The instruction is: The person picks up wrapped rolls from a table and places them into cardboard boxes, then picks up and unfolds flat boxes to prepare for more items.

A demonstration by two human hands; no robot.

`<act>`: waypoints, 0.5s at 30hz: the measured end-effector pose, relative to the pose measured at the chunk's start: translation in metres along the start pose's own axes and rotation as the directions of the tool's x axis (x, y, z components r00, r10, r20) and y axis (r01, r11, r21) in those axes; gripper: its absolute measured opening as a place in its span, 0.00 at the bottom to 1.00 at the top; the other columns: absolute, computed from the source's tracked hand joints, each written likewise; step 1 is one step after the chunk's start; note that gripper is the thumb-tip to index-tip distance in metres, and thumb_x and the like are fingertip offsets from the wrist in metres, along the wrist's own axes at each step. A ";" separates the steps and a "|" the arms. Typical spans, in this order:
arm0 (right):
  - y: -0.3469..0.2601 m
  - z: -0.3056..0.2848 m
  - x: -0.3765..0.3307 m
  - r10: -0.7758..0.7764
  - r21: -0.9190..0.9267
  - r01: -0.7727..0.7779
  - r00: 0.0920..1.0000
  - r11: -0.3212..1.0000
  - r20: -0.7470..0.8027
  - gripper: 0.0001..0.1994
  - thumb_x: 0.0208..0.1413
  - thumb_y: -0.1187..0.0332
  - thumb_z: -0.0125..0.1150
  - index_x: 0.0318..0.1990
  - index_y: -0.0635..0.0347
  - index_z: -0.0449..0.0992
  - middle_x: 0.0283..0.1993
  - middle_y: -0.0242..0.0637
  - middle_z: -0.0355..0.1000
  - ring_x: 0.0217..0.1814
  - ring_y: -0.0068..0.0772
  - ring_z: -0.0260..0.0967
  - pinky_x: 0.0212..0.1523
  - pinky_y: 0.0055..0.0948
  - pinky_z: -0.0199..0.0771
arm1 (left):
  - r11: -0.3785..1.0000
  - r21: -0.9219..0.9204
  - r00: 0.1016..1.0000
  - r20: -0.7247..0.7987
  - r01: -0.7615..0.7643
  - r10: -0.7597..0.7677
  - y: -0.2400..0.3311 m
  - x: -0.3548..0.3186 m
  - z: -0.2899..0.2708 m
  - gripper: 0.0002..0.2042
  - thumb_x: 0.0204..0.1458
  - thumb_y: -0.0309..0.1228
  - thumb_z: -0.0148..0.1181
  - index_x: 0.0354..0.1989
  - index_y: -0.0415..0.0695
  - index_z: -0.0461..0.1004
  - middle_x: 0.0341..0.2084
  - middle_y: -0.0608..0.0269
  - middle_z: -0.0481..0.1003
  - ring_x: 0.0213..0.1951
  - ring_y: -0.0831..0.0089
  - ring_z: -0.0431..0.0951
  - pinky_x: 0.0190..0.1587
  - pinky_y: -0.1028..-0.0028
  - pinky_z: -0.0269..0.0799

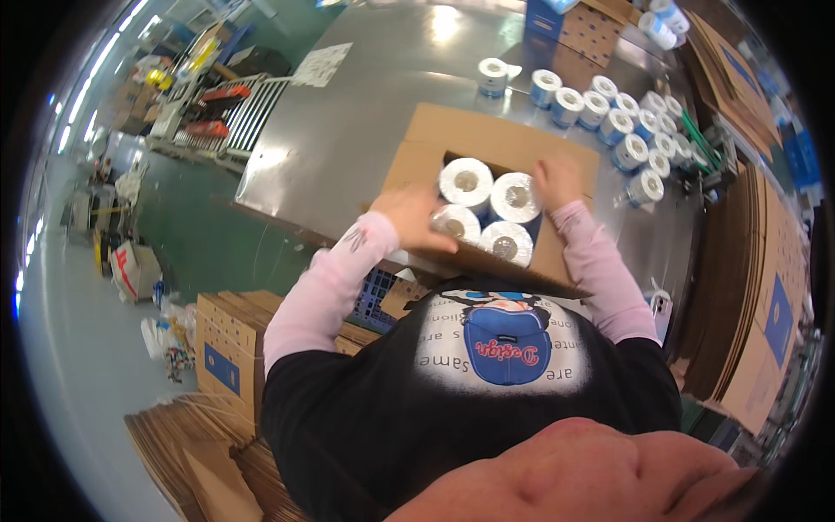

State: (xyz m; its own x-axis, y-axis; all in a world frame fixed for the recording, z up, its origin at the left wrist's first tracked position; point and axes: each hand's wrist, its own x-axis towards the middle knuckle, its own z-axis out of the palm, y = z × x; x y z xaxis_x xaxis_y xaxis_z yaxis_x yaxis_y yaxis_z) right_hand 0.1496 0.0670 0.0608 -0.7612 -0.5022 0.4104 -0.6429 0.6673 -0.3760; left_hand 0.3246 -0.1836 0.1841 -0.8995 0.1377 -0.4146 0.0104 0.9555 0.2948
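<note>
An open cardboard box [491, 126] stands in front of me on the metal table, its flaps spread outward. Inside it, several white paper rolls [466, 183] in clear wrap stand on end, their cores facing up. My left hand [409, 217] is open at the box's left side, the thumb stretched toward the near flap and the fingers beside the left rolls. At the right side, my right hand [561, 181] lies open by the right flap, its fingertips near the far right roll. It is slightly blurred, so contact with that roll is unclear.
More wrapped rolls [616, 127] stand in a group at the table's right. A patterned carton [591, 35] sits at the far edge. Stacks of flat cardboard [726, 270] rise at my right, and cartons [228, 348] stand at the lower left. A roller conveyor [228, 122] adjoins the table's left.
</note>
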 end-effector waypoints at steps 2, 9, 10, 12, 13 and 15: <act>0.034 0.006 0.022 0.023 -0.261 -0.050 0.994 0.964 -0.102 0.13 0.56 0.58 0.55 0.43 0.54 0.77 0.48 0.41 0.73 0.52 0.44 0.67 0.55 0.49 0.62 | 0.981 0.171 0.893 -0.419 -0.096 0.161 -0.010 0.026 0.014 0.43 0.41 0.59 0.64 0.66 0.53 0.59 0.69 0.48 0.47 0.71 0.51 0.41 0.67 0.47 0.45; -0.006 -0.071 -0.021 -0.200 -0.136 0.177 0.964 0.975 -0.174 0.12 0.55 0.71 0.54 0.47 0.59 0.74 0.41 0.41 0.73 0.46 0.45 0.69 0.58 0.50 0.58 | 0.998 0.056 0.730 -0.682 0.017 0.026 -0.042 0.056 0.075 0.40 0.45 0.54 0.61 0.67 0.54 0.58 0.71 0.47 0.39 0.72 0.48 0.35 0.67 0.40 0.33; -0.017 -0.078 -0.041 -0.248 -0.081 0.238 0.956 0.968 -0.158 0.10 0.52 0.74 0.54 0.42 0.61 0.75 0.36 0.43 0.72 0.41 0.48 0.68 0.52 0.47 0.62 | 0.997 0.059 0.675 -0.738 0.056 0.006 -0.046 0.051 0.082 0.39 0.45 0.53 0.61 0.67 0.54 0.58 0.71 0.47 0.39 0.72 0.48 0.35 0.66 0.40 0.33; -0.027 -0.073 -0.096 -0.242 -0.037 0.244 0.970 0.969 0.035 0.09 0.48 0.75 0.57 0.38 0.62 0.77 0.37 0.45 0.72 0.41 0.51 0.68 0.45 0.42 0.69 | 0.984 0.168 0.560 -0.822 0.060 0.107 -0.044 0.051 0.086 0.34 0.50 0.52 0.55 0.66 0.52 0.59 0.70 0.48 0.46 0.71 0.50 0.41 0.66 0.41 0.37; -0.040 -0.068 -0.112 -0.163 0.079 0.162 0.987 0.984 0.009 0.10 0.48 0.76 0.56 0.40 0.63 0.77 0.40 0.47 0.72 0.43 0.53 0.68 0.48 0.42 0.69 | 0.989 0.144 0.675 -0.732 0.022 0.092 -0.043 0.058 0.085 0.33 0.51 0.51 0.54 0.65 0.52 0.60 0.69 0.49 0.49 0.70 0.51 0.44 0.66 0.42 0.39; -0.032 -0.070 -0.130 0.006 0.069 -0.005 1.000 0.998 -0.009 0.13 0.50 0.77 0.53 0.44 0.63 0.76 0.46 0.47 0.71 0.50 0.51 0.67 0.54 0.41 0.65 | 0.995 0.083 0.854 -0.512 -0.051 0.087 -0.040 0.078 0.083 0.30 0.54 0.50 0.51 0.64 0.51 0.62 0.67 0.51 0.55 0.69 0.54 0.50 0.66 0.44 0.43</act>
State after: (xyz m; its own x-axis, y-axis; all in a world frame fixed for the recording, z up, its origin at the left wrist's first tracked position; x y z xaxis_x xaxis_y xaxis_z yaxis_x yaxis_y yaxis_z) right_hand 0.2747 0.1494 0.0774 -0.7640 -0.4934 0.4157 -0.6435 0.6300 -0.4348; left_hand 0.2902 -0.1898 0.0687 -0.9914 0.0668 0.1124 0.0926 0.9656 0.2428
